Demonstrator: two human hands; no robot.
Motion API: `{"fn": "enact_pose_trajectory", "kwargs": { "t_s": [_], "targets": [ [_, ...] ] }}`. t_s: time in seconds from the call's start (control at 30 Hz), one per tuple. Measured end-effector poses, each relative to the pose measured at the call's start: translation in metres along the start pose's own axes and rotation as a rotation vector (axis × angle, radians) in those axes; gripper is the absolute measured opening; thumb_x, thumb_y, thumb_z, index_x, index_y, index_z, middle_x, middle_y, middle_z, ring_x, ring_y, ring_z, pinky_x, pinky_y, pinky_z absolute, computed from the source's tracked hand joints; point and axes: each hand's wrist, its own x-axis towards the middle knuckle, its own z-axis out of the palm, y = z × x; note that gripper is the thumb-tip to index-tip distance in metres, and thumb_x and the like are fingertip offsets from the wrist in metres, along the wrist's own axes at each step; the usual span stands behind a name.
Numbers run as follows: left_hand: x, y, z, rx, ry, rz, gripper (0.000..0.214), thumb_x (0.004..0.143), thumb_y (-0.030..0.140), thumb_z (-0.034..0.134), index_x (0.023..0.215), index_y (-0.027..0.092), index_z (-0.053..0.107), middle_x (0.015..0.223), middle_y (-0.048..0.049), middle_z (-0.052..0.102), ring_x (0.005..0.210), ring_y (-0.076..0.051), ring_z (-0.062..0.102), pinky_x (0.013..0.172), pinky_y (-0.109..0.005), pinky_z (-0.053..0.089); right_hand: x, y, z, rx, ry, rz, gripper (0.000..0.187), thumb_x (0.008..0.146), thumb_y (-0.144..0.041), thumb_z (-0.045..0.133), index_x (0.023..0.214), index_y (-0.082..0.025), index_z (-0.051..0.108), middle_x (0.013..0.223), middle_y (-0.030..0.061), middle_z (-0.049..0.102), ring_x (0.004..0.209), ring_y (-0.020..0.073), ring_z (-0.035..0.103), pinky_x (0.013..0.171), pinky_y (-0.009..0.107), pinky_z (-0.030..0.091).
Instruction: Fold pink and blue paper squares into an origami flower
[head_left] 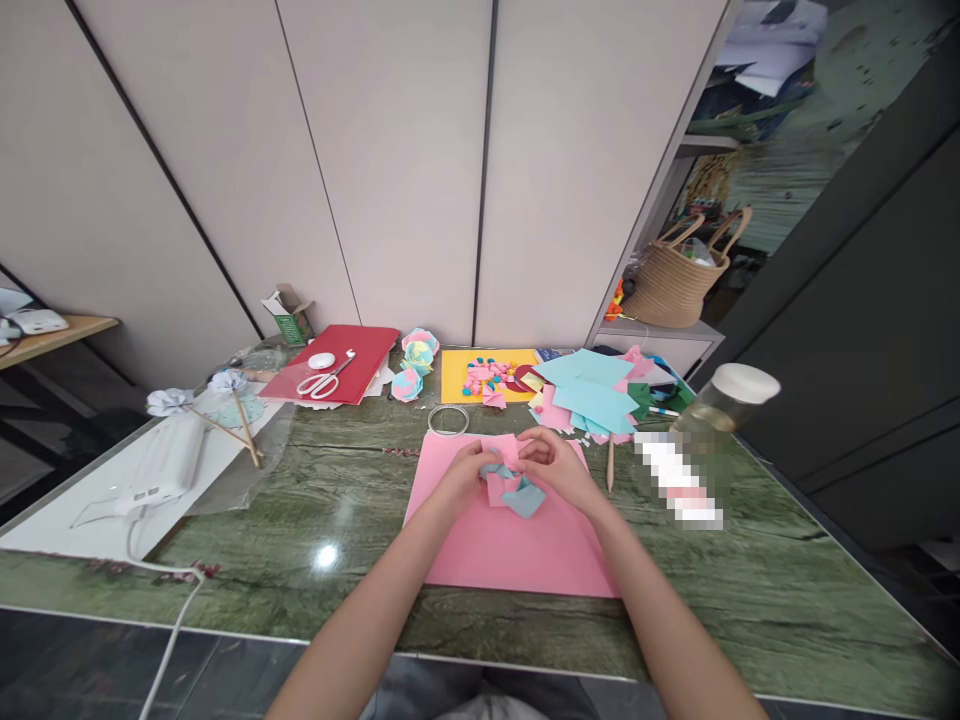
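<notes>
Over a large pink sheet (517,555) on the table, both hands grip a pink and blue folded-paper piece (517,492) made of several joined units. My left hand (469,475) pinches its left side, fingers closed on the blue part. From the right, my right hand (555,468) holds the upper pink part between thumb and fingers. The palms and some fingertips are hidden from this view. Just beyond the sheet lies a roll of clear tape or a ring (448,420); I cannot tell which.
Blue paper sheets (589,385) and a wooden stick (610,465) lie right of the hands. Small folded pieces rest on a yellow sheet (454,375). Scissors (322,380) lie on a red folder (367,345). A lidded jar (724,405) stands right; a white glue gun-like device (161,460) lies left.
</notes>
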Motion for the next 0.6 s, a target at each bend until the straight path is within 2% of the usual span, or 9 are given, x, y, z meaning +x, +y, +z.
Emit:
{"fn": "enact_pose_trajectory", "kwargs": {
  "t_s": [0.23, 0.37, 0.47, 0.6],
  "targets": [
    [-0.005, 0.004, 0.004, 0.022, 0.017, 0.017, 0.018, 0.053, 0.014, 0.061, 0.071, 0.014, 0.059, 0.063, -0.0007, 0.061, 0.056, -0.012, 0.053, 0.053, -0.023, 0.034, -0.002, 0.000, 0.003, -0.050, 0.018, -0.024, 0.031, 0.064, -0.025, 0.064, 0.091, -0.021, 0.050, 0.068, -0.0007, 0.063, 0.063, 0.0162, 0.062, 0.059, 0.029, 0.048],
    [-0.003, 0.002, 0.002, 0.012, 0.038, 0.021, 0.015, 0.052, 0.012, 0.062, 0.066, 0.014, 0.058, 0.059, 0.0003, 0.060, 0.053, -0.011, 0.052, 0.051, -0.022, 0.033, -0.001, 0.002, -0.003, -0.070, 0.027, -0.035, 0.024, 0.071, -0.027, 0.056, 0.094, -0.020, 0.050, 0.070, 0.0002, 0.064, 0.067, 0.0165, 0.063, 0.064, 0.031, 0.049],
    [0.002, 0.001, -0.005, -0.019, 0.065, 0.002, 0.015, 0.051, 0.012, 0.062, 0.065, 0.013, 0.058, 0.057, 0.0001, 0.059, 0.051, -0.011, 0.052, 0.050, -0.022, 0.033, 0.008, 0.015, -0.015, -0.107, 0.101, -0.024, 0.019, 0.078, -0.031, 0.048, 0.094, -0.020, 0.048, 0.074, 0.0011, 0.063, 0.069, 0.0162, 0.064, 0.068, 0.031, 0.049],
    [0.014, 0.004, -0.022, -0.096, 0.131, -0.001, 0.018, 0.050, 0.013, 0.063, 0.068, 0.012, 0.058, 0.058, -0.0012, 0.060, 0.052, -0.013, 0.054, 0.051, -0.023, 0.036, 0.037, 0.041, -0.030, -0.217, 0.173, 0.044, 0.017, 0.080, -0.030, 0.043, 0.090, -0.017, 0.049, 0.072, 0.0017, 0.062, 0.064, 0.0158, 0.064, 0.065, 0.031, 0.049]
  ]
}}
